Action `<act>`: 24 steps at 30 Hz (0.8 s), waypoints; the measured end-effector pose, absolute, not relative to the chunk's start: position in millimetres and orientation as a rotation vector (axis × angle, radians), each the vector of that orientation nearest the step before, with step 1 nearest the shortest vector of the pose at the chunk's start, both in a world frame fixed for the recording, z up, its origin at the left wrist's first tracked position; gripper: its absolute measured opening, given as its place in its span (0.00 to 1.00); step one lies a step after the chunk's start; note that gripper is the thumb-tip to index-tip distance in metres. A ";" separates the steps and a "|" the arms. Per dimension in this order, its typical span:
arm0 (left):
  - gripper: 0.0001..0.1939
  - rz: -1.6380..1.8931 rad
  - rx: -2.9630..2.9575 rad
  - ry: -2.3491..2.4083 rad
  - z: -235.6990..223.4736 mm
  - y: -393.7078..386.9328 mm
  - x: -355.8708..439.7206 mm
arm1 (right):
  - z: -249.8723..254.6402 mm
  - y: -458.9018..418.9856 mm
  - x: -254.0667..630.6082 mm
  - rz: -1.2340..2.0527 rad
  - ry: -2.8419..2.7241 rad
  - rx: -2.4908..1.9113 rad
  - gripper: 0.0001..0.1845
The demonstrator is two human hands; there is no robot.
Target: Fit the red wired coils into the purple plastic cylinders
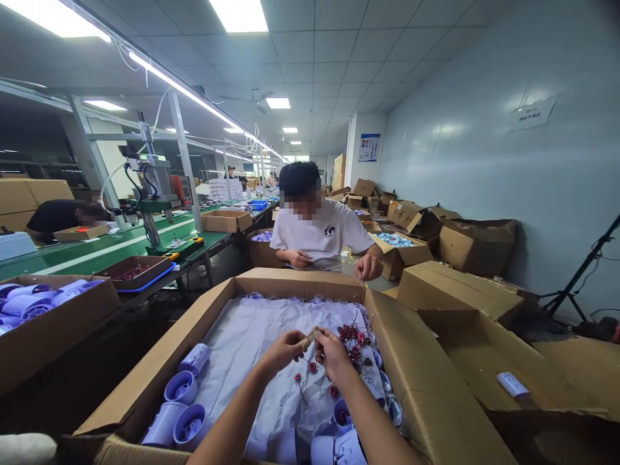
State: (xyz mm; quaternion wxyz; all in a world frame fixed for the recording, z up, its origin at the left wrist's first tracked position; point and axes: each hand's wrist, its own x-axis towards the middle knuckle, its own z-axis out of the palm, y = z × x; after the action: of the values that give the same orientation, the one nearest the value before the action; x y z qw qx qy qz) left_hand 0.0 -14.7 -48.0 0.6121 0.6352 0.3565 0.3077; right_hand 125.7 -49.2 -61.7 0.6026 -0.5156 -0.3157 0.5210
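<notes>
My left hand (283, 352) and my right hand (333, 353) meet over a large open cardboard box (416, 387). Both pinch a small tan piece (310, 338) between their fingertips; what it is I cannot make out. Under them lies a crumpled white sheet (264, 349) covering the box's contents. Small dark red parts with thin wires (352, 337) lie on the sheet just right of my right hand. Pale lilac plastic housings (183, 387) show at the sheet's left and front edges.
A person in a white T-shirt (320, 236) sits across the box, hands at its far edge. A green workbench with a press machine (152, 187) runs along the left, with another person (62, 216) bent over it. Cardboard boxes (455, 287) crowd the right, by the wall.
</notes>
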 end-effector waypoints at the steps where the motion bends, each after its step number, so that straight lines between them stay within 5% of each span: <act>1: 0.20 0.719 1.469 0.832 -48.8 -13.6 0.0 | -61.9 -48.9 125.1 1.182 -0.759 -1.224 0.21; 13: 0.18 0.771 1.424 0.912 -41.2 -16.9 -0.1 | -54.0 -62.1 123.6 0.514 -1.278 -1.614 0.10; 24: 0.17 0.711 1.149 1.042 -43.0 -24.0 1.7 | -43.7 -69.2 116.0 0.293 -1.665 -1.832 0.10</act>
State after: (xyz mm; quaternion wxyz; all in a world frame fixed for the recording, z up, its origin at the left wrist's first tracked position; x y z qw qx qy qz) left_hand 1.7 -24.0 -43.0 0.6577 0.5072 0.4599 0.3141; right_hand 116.0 -69.2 -43.7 0.3186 -0.6965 -0.6332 0.1112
